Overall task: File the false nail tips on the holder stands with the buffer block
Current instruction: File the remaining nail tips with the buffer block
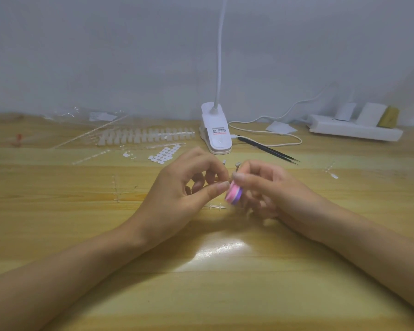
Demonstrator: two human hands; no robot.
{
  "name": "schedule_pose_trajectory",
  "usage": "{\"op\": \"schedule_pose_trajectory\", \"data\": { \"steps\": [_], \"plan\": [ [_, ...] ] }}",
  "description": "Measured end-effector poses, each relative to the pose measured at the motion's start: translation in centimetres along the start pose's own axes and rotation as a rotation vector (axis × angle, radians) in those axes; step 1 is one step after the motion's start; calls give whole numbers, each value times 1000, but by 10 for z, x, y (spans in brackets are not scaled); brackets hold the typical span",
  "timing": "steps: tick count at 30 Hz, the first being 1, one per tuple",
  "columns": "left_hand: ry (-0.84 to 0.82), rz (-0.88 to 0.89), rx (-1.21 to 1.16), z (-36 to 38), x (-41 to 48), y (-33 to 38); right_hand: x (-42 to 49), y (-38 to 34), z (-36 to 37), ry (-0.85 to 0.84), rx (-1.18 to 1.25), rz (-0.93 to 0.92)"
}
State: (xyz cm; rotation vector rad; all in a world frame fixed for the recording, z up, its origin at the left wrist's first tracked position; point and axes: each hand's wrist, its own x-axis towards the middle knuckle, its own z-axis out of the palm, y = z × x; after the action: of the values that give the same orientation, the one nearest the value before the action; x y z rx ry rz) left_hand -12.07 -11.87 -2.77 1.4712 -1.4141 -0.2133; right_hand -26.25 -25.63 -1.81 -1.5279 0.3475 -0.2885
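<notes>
Filing step in hand: my right hand (268, 187) pinches the pink-and-purple buffer block (234, 194) just above the desk (225, 271). My left hand (187, 187), fingers (215, 188) curled, pinches something small against it, presumably a nail tip, hidden here. The next move calls for short, light strokes.

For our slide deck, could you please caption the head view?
Left hand pinches a holder stand while right hand grips the pink-and-purple buffer block above a wooden table.

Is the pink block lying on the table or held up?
Held up. The right hand pinches the buffer block above the table; the left hand pinches a holder stand beside it.
</notes>
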Motion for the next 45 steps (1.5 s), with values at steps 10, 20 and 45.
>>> {"op": "schedule_pose_trajectory", "data": {
  "steps": [10,20,45],
  "plan": [
    [7,-42,-55,0,1,-1,-1,0,-3,53,78,-18],
    [39,-59,-120,0,1,-1,-1,0,1,-60,-30,-4],
    [59,-76,-136,0,1,-3,0,2,-3,34,62,-32]
  ]
}}
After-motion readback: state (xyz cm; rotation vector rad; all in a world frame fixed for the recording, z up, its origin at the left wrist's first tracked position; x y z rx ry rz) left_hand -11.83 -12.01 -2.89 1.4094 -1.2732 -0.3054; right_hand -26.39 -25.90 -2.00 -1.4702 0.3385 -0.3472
